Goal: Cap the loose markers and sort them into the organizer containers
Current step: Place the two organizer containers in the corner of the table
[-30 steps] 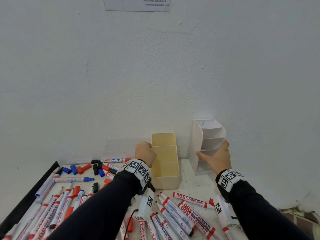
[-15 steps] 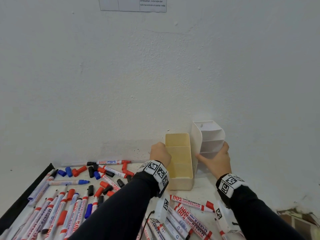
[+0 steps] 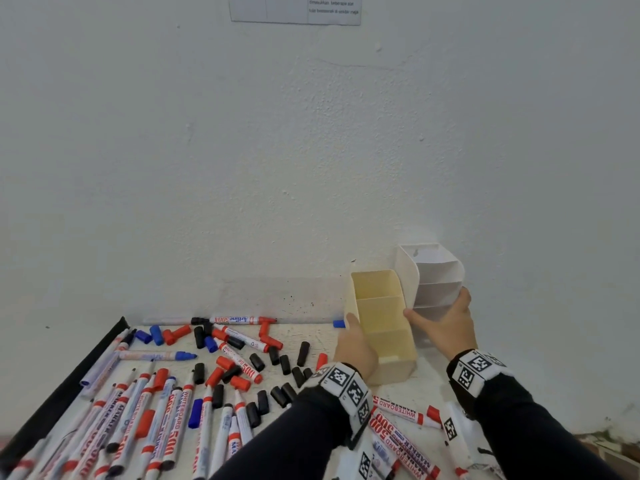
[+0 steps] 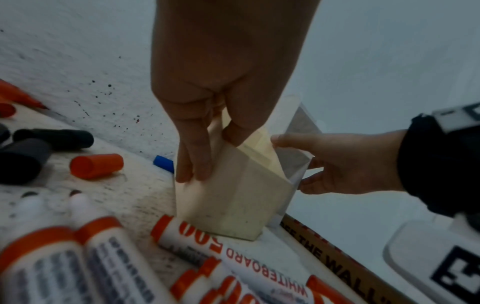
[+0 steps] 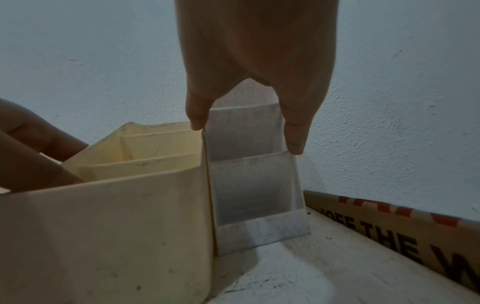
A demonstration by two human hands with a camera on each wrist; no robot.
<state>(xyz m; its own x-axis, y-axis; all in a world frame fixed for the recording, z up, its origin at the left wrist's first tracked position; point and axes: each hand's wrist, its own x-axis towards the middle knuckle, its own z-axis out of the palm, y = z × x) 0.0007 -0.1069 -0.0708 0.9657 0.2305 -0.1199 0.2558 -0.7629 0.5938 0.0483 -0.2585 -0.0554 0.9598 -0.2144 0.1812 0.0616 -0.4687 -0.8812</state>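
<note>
A cream organizer (image 3: 381,317) with three compartments stands against the wall. Its right side touches the taller white tiered organizer (image 3: 436,275). My left hand (image 3: 353,344) grips the cream organizer's left wall: fingers (image 4: 192,170) lie outside and the thumb hooks over the rim. My right hand (image 3: 440,313) grips the white organizer (image 5: 249,185), thumb on its left edge and fingers on its right. Both organizers look empty. Several loose markers (image 3: 166,410) and red, black and blue caps (image 3: 273,355) lie scattered to the left.
More red-banded whiteboard markers (image 3: 398,410) lie just in front of the cream organizer, under my forearms. A black edge (image 3: 69,375) bounds the table on the left. A printed cardboard strip (image 5: 389,226) runs along the right edge. The wall stands directly behind the organizers.
My left hand has slid the cream organizer rightward until it meets the white organizer. My right hand has stayed on the white organizer.
</note>
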